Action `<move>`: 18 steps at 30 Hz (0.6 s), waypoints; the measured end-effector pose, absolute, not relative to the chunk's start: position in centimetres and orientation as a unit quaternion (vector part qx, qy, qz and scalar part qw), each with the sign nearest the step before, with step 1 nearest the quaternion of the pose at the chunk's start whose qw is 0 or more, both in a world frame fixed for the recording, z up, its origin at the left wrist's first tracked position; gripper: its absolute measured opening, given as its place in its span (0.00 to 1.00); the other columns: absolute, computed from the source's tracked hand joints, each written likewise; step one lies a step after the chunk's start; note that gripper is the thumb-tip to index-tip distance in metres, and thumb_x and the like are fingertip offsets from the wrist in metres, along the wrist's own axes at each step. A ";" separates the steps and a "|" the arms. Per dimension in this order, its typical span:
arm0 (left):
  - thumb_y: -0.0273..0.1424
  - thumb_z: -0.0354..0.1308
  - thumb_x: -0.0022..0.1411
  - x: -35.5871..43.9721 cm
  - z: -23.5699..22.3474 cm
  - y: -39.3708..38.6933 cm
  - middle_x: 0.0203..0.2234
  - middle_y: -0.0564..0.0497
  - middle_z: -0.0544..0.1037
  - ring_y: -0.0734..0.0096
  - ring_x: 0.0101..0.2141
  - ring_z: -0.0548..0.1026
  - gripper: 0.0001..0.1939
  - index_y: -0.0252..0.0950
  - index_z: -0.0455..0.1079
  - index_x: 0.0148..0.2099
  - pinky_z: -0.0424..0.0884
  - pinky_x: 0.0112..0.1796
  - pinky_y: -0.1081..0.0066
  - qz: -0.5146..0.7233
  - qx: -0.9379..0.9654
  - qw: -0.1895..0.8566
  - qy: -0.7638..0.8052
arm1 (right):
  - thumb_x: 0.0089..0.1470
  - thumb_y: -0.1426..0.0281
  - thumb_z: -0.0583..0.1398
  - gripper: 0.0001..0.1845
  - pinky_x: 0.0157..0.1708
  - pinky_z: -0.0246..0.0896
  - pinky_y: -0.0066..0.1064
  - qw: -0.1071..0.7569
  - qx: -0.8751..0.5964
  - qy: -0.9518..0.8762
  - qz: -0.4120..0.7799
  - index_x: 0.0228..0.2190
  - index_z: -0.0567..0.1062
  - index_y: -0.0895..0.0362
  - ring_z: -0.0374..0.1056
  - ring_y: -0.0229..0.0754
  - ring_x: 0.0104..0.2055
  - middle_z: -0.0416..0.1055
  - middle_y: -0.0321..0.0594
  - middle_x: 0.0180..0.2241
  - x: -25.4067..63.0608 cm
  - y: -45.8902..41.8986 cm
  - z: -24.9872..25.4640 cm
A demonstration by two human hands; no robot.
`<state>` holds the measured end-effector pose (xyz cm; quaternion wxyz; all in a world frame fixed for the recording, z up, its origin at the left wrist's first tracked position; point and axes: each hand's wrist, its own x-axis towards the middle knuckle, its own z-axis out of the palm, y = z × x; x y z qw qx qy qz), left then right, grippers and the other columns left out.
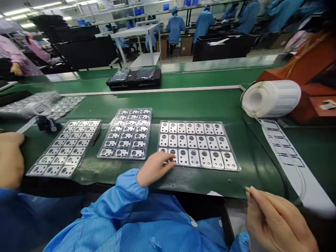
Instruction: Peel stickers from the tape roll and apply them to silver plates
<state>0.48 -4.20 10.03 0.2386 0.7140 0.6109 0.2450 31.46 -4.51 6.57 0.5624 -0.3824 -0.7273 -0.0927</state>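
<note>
My left hand (154, 167) reaches out of a blue sleeve and rests its fingertips on the near left corner of a clear tray (235, 167) filled with several small metal plates with round holes. Its fingers lie spread and hold nothing. My right hand (273, 220) hovers at the lower right, near the table's front edge, with fingers pressed together in a pinch; what they hold is too small to make out. Two more trays of the same parts, the middle tray (125, 134) and the left tray (65, 147), lie to the left on the green mat.
A white label roll (270, 98) trails its backing strip (286, 154) down the right side. Another hand (10, 161) sits closed at the far left edge; whose it is I cannot tell. Black trays (134, 77) lie on the belt behind. People in blue gowns work at the back.
</note>
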 end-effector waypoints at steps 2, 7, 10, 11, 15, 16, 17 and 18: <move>0.36 0.58 0.64 -2.0 9.6 -3.3 0.42 0.46 0.78 0.60 0.44 0.73 0.15 0.37 0.72 0.50 0.69 0.49 0.61 0.204 0.707 0.179 0.653 | 0.46 0.85 0.68 0.32 0.34 0.73 0.34 0.569 -0.335 -0.742 -0.112 0.50 0.77 0.47 0.74 0.41 0.31 0.77 0.34 0.33 29.2 -3.5 7.7; 0.43 0.67 0.55 -4.3 8.7 -1.9 0.46 0.42 0.71 0.53 0.48 0.66 0.30 0.34 0.69 0.57 0.67 0.51 0.58 0.077 0.725 0.116 0.674 | 0.45 0.86 0.68 0.34 0.34 0.74 0.34 0.578 -0.308 -0.749 -0.106 0.52 0.76 0.51 0.74 0.41 0.30 0.77 0.36 0.33 27.4 -2.6 7.4; 0.44 0.65 0.57 -4.3 8.4 -1.7 0.47 0.41 0.70 0.53 0.48 0.65 0.30 0.34 0.68 0.58 0.66 0.51 0.58 0.063 0.732 0.104 0.671 | 0.46 0.85 0.69 0.33 0.32 0.73 0.33 0.577 -0.333 -0.739 -0.100 0.52 0.76 0.50 0.74 0.41 0.29 0.78 0.36 0.33 27.4 -2.8 6.6; 0.44 0.64 0.58 -4.3 8.3 -1.8 0.47 0.41 0.70 0.53 0.49 0.65 0.29 0.34 0.69 0.58 0.66 0.52 0.58 0.065 0.734 0.100 0.668 | 0.46 0.84 0.69 0.32 0.31 0.73 0.33 0.576 -0.339 -0.737 -0.100 0.51 0.77 0.50 0.74 0.41 0.29 0.78 0.36 0.33 27.4 -2.8 6.4; 0.47 0.63 0.58 -4.2 7.9 -2.2 0.51 0.40 0.69 0.52 0.50 0.65 0.33 0.35 0.66 0.61 0.65 0.53 0.54 0.071 0.734 0.083 0.671 | 0.48 0.83 0.68 0.27 0.30 0.72 0.32 0.562 -0.353 -0.742 -0.089 0.48 0.78 0.50 0.75 0.42 0.29 0.78 0.35 0.31 27.5 -2.8 5.9; 0.48 0.63 0.57 -4.1 7.8 -2.3 0.51 0.40 0.69 0.50 0.50 0.65 0.35 0.36 0.65 0.62 0.65 0.52 0.52 0.068 0.731 0.079 0.674 | 0.48 0.83 0.68 0.26 0.31 0.72 0.32 0.559 -0.357 -0.744 -0.086 0.47 0.78 0.50 0.75 0.42 0.29 0.78 0.35 0.32 27.5 -2.8 5.7; 0.49 0.64 0.56 -4.1 7.8 -2.3 0.52 0.40 0.69 0.49 0.50 0.65 0.37 0.36 0.64 0.62 0.65 0.52 0.51 0.066 0.730 0.073 0.677 | 0.48 0.83 0.68 0.25 0.31 0.72 0.32 0.554 -0.361 -0.745 -0.082 0.46 0.78 0.51 0.75 0.42 0.29 0.78 0.35 0.32 27.5 -2.8 5.6; 0.49 0.64 0.55 -4.0 7.7 -2.3 0.52 0.40 0.69 0.48 0.51 0.65 0.37 0.37 0.64 0.62 0.66 0.51 0.50 0.065 0.729 0.068 0.679 | 0.48 0.83 0.68 0.24 0.31 0.72 0.33 0.550 -0.366 -0.747 -0.077 0.46 0.79 0.51 0.75 0.42 0.29 0.78 0.35 0.33 27.5 -2.8 5.5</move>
